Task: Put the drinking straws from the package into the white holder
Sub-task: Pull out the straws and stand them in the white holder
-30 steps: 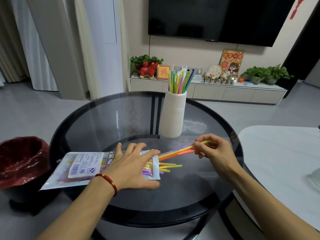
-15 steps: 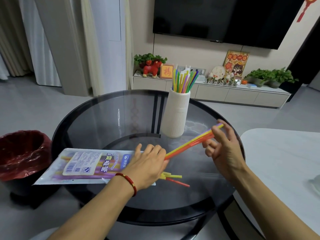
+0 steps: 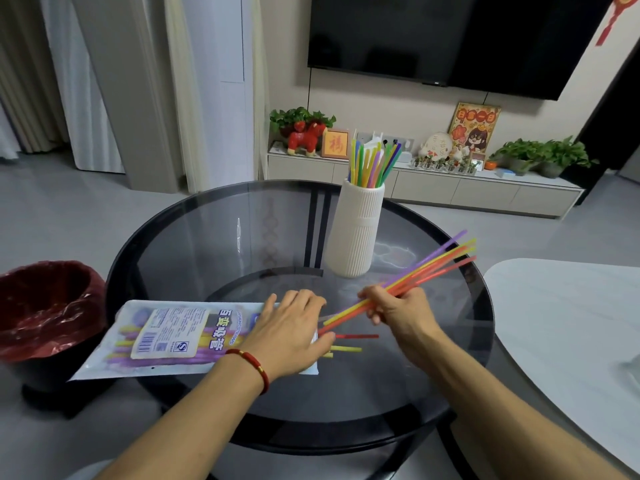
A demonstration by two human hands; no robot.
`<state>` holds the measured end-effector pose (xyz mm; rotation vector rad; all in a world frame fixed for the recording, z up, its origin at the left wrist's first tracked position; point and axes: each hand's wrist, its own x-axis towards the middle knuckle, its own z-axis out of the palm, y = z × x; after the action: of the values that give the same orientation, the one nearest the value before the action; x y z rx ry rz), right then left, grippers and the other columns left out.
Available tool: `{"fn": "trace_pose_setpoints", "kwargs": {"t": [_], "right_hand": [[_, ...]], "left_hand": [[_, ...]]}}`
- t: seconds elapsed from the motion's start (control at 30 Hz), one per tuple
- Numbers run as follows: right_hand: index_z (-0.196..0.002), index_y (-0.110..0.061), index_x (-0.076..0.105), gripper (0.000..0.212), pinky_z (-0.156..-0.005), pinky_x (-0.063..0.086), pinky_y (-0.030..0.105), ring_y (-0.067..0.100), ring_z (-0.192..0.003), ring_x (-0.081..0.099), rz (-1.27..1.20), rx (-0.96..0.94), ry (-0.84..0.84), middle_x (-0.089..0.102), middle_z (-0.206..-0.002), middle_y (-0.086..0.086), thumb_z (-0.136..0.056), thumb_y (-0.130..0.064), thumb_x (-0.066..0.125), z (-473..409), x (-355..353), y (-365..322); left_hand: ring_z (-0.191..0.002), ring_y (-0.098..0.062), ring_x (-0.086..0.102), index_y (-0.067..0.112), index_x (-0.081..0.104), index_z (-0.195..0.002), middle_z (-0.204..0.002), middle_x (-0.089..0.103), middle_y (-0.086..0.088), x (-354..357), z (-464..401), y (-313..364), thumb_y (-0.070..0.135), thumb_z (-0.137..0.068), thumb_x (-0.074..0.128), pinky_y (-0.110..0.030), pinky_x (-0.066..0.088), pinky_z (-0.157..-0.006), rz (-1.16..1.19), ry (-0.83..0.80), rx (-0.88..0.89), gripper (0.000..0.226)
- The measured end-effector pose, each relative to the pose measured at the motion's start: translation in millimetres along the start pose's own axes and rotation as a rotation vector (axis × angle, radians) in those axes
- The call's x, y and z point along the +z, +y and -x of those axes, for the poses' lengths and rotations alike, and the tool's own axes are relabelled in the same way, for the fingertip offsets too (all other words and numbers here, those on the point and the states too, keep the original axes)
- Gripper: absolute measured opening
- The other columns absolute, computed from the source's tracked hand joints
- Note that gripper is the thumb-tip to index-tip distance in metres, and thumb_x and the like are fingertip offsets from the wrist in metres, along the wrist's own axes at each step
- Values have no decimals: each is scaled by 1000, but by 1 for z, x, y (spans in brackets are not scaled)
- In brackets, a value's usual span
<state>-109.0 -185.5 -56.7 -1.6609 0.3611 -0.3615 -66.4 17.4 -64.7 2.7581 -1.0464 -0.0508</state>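
Head view: partway done. White holder [image 3: 356, 233] stands upright on the glass table [image 3: 207, 244], already carrying a batch of straws [image 3: 372, 164]. Right hand [image 3: 401, 313] is closed around a fanned bundle of straws [image 3: 415, 282], fully clear of the package and not yet at the holder. Left hand [image 3: 291, 334] lies flat, fingers spread, pinning the package [image 3: 173, 337] mouth. A few straw ends [image 3: 346, 342] poke out; more show inside. Several loads likely remain.
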Motion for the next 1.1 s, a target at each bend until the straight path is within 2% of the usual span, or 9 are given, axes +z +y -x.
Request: {"fn": "trace_pose_setpoints", "kwargs": {"t": [0.27, 0.47, 0.57, 0.63, 0.7, 0.8, 0.93, 1.0, 1.1], "right_hand": [[-79, -5, 80, 19, -47, 51, 21, 18, -43, 57, 114, -299, 132, 69, -58, 12, -95, -12, 72, -5, -99, -56], [-84, -7, 79, 14, -53, 62, 39, 48, -58, 66, 313, -434, 54, 74, -69, 23, -95, -14, 73, 6, -106, -119], [-84, -8, 78, 11, -47, 58, 26, 33, -47, 67, 453, -497, -6, 74, -63, 14, -93, -11, 74, 6, -88, -137], [-81, -8, 77, 12, -43, 52, 20, 17, -40, 64, 539, -524, -25, 71, -55, 4, -92, -11, 74, 2, -71, -140], [-77, -8, 76, 14, -43, 52, 22, 14, -39, 63, 606, -519, -49, 70, -52, 3, -91, -10, 73, -3, -54, -137], [-80, -7, 74, 14, -45, 54, 23, 10, -41, 64, 684, -503, -89, 68, -57, 0, -92, -14, 73, -11, -33, -125], [-76, -5, 70, 19, -43, 58, 30, 13, -42, 66, 781, -500, -104, 68, -61, 2, -91, -16, 73, -17, -19, -101], [-75, -4, 70, 20, -44, 60, 35, 19, -44, 68, 789, -510, -98, 70, -63, 5, -91, -15, 73, -18, -18, -83], [-77, 1, 70, 22, -46, 60, 39, 22, -45, 68, 772, -460, -92, 72, -66, 11, -93, -14, 71, -16, -17, -49]], "left_hand": [[-142, -21, 28, 25, 27, -149, -152, 33, 1, 4, -1, -7, 66, -92, 37, -58, 11, -120, 4, -90, -36, 72], [-142, -19, 31, 24, 20, -154, -152, 39, 0, 3, -13, 20, 53, -97, 44, -44, 18, -120, 179, 63, 82, 69], [-121, -26, 55, 27, 39, -144, -133, 58, -5, 2, -23, 44, 37, -102, 45, -42, 44, -103, 494, 75, 68, 44], [-95, -26, 65, 24, 60, -117, -110, 65, -6, 3, -28, 56, 33, -104, 40, -40, 56, -82, 623, 103, 29, 25], [-89, -26, 66, 22, 66, -104, -104, 66, -7, 5, -31, 64, 30, -104, 42, -34, 56, -70, 762, 143, -47, 25], [-86, -30, 68, 13, 66, -98, -95, 70, -12, 12, -40, 64, 21, -101, 48, -43, 59, -75, 864, 184, -116, 20], [-48, -17, 49, 13, 53, -75, -56, 50, -2, 18, -49, 55, 4, -91, 44, -26, 46, -51, 1020, 74, -308, 20], [-65, -23, 55, 15, 57, -83, -72, 56, -7, 16, -49, 49, -13, -81, 39, -34, 52, -65, 1040, 178, -342, 33], [-91, -21, 68, 28, 62, -92, -95, 68, -2, 3, -43, 43, -12, -74, 41, -39, 58, -86, 1117, 328, -340, 49]]}}
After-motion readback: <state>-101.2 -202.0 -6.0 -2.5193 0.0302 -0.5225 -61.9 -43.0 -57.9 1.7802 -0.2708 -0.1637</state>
